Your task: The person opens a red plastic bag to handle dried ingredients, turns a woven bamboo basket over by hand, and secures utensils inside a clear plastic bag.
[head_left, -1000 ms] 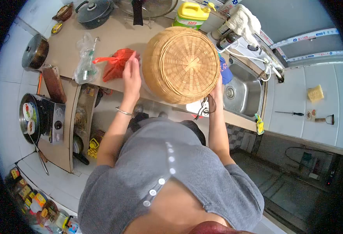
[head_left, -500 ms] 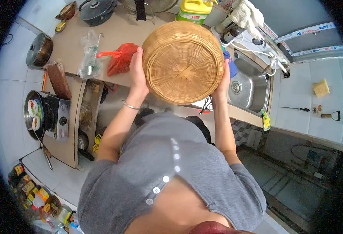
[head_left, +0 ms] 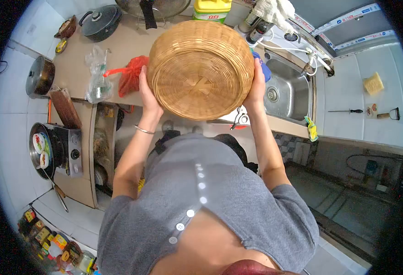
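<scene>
A round woven wicker basket (head_left: 200,68) is held up in front of me at the top centre, its flat bottom turned toward the camera. My left hand (head_left: 149,94) grips its left side and wears a bracelet at the wrist. On the right side my right hand (head_left: 256,87) holds the basket too, with the fingers partly hidden behind it. Just left of my left hand, a red mesh bag (head_left: 133,75) lies on the counter, beside a clear plastic bag (head_left: 98,78). The basket's inside is hidden.
A steel sink (head_left: 286,89) is at the right, with a yellow jug (head_left: 212,10) behind the basket. Pots stand at the upper left. A pan (head_left: 41,149) sits on a stove (head_left: 74,151) at the left. Bottles and jars (head_left: 55,243) fill the lower left.
The basket has shifted left in view and tilted, so that more of its side wall shows. Both hands have moved left with it, still holding on.
</scene>
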{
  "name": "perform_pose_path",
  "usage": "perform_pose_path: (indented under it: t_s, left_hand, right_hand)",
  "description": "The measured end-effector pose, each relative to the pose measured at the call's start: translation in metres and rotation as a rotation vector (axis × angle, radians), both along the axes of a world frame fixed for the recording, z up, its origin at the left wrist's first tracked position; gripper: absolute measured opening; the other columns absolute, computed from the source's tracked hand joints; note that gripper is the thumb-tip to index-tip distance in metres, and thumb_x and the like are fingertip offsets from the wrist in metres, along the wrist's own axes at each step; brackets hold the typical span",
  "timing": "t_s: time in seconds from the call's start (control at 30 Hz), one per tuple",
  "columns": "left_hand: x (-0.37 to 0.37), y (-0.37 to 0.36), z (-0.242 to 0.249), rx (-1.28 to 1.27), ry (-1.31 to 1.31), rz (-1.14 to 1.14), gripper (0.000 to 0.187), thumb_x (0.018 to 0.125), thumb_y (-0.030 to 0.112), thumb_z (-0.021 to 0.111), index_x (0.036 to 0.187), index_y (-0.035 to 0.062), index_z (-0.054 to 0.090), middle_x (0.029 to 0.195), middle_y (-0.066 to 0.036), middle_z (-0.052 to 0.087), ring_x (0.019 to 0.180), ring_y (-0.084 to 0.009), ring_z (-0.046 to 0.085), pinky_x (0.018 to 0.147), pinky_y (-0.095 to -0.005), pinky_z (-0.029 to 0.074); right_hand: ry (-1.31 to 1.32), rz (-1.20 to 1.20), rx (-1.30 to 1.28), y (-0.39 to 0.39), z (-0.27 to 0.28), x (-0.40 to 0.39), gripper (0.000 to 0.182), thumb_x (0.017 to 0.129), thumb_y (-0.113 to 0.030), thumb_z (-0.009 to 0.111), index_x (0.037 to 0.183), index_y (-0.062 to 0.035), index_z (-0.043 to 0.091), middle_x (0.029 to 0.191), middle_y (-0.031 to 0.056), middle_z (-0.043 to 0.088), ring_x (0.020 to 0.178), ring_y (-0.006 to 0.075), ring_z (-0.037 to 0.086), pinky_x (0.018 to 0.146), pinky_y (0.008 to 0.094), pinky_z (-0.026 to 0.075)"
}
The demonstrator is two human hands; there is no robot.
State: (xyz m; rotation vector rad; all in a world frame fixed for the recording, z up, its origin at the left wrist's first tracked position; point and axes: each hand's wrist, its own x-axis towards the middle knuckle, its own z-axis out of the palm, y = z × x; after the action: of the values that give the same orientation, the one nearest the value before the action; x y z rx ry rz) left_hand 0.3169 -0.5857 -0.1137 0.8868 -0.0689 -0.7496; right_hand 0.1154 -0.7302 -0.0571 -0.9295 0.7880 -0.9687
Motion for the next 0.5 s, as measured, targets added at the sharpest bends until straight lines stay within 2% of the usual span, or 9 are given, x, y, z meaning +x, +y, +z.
perform_pose_path:
  t_s: [0.07,0.1,0.17,0.23,0.27,0.33,0.4,0.43,0.5]
  left_hand:
    - [-0.006,0.005,0.034,0.005,-0.007,-0.066,0.056,0.097,0.050,0.036,0.134,0.0083,0.044,0.134,-0.007,0.049,0.124,-0.0210,0.045,0.103,-0.0378,0.035]
    - [-0.009,0.010,0.059,0.013,-0.010,-0.126,0.063,0.096,0.053,0.036,0.135,0.0040,0.043,0.137,-0.009,0.046,0.128,-0.0219,0.041,0.107,-0.0369,0.029]
    - [0.003,0.018,0.071,-0.178,0.167,-0.301,0.068,0.092,0.060,0.039,0.135,0.0072,0.044,0.135,-0.008,0.049,0.128,-0.0225,0.042,0.106,-0.0378,0.031]
    - [0.025,0.031,0.057,-0.544,0.346,-0.717,0.067,0.092,0.060,0.038,0.136,0.0087,0.043,0.135,-0.008,0.049,0.125,-0.0220,0.045,0.102,-0.0386,0.037]
    - [0.016,0.033,0.064,-0.540,0.346,-0.716,0.067,0.092,0.060,0.038,0.136,0.0087,0.043,0.135,-0.008,0.049,0.125,-0.0220,0.045,0.102,-0.0386,0.037]
    - [-0.008,0.038,0.082,-0.065,-0.436,-0.270,0.064,0.094,0.056,0.038,0.136,0.0085,0.042,0.134,-0.009,0.048,0.121,-0.0222,0.048,0.098,-0.0380,0.043]
    - [-0.003,0.035,0.053,-0.070,-0.482,-0.154,0.060,0.094,0.052,0.039,0.135,0.0074,0.042,0.133,-0.008,0.049,0.119,-0.0230,0.050,0.098,-0.0380,0.044]
    - [0.001,0.034,0.041,-0.077,-0.525,-0.039,0.057,0.095,0.048,0.041,0.134,0.0064,0.042,0.131,-0.008,0.050,0.118,-0.0238,0.051,0.097,-0.0379,0.045]
    - [0.006,0.038,0.055,-0.240,-0.222,-0.157,0.057,0.093,0.046,0.045,0.133,0.0056,0.042,0.129,-0.008,0.051,0.117,-0.0240,0.051,0.097,-0.0386,0.046]
  right_hand:
    - [-0.089,-0.129,0.136,0.012,0.039,0.000,0.049,0.097,-0.046,0.040,0.105,-0.0017,0.061,0.100,0.0051,0.063,0.086,0.0127,0.058,0.075,0.0289,0.046]
    - [-0.088,-0.165,-0.076,-0.005,0.017,-0.012,0.050,0.097,-0.049,0.038,0.090,-0.0045,0.061,0.087,0.0040,0.062,0.076,0.0124,0.057,0.066,0.0300,0.045]
    - [-0.187,-0.112,-0.361,-0.007,0.019,-0.036,0.059,0.097,-0.052,0.031,0.095,-0.0016,0.063,0.086,0.0126,0.065,0.079,0.0217,0.063,0.072,0.0344,0.050]
    - [-0.179,0.145,-1.119,-0.018,0.034,-0.047,0.067,0.097,-0.055,0.024,0.065,-0.0048,0.054,0.059,0.0078,0.055,0.057,0.0200,0.054,0.056,0.0337,0.041]
    - [0.065,-0.013,-1.404,0.003,0.059,-0.034,0.069,0.097,-0.057,0.020,0.053,-0.0072,0.039,0.048,0.0038,0.041,0.047,0.0187,0.041,0.050,0.0328,0.031]
    - [0.117,-0.022,-1.706,0.010,0.057,-0.029,0.067,0.097,-0.054,0.024,0.056,-0.0058,0.046,0.053,0.0058,0.046,0.050,0.0224,0.046,0.052,0.0346,0.035]
    - [0.262,-0.016,-1.833,0.013,0.056,-0.033,0.057,0.096,-0.051,0.033,0.082,-0.0020,0.060,0.082,0.0118,0.060,0.083,0.0271,0.059,0.076,0.0378,0.044]
    - [0.255,-0.019,-1.836,0.016,0.047,-0.021,0.057,0.096,-0.051,0.033,0.082,-0.0020,0.060,0.082,0.0118,0.060,0.083,0.0271,0.059,0.076,0.0378,0.044]
    - [0.221,-0.703,-1.112,0.031,0.029,0.010,0.057,0.096,-0.051,0.032,0.118,-0.0029,0.055,0.117,0.0154,0.057,0.113,0.0319,0.051,0.100,0.0410,0.036]
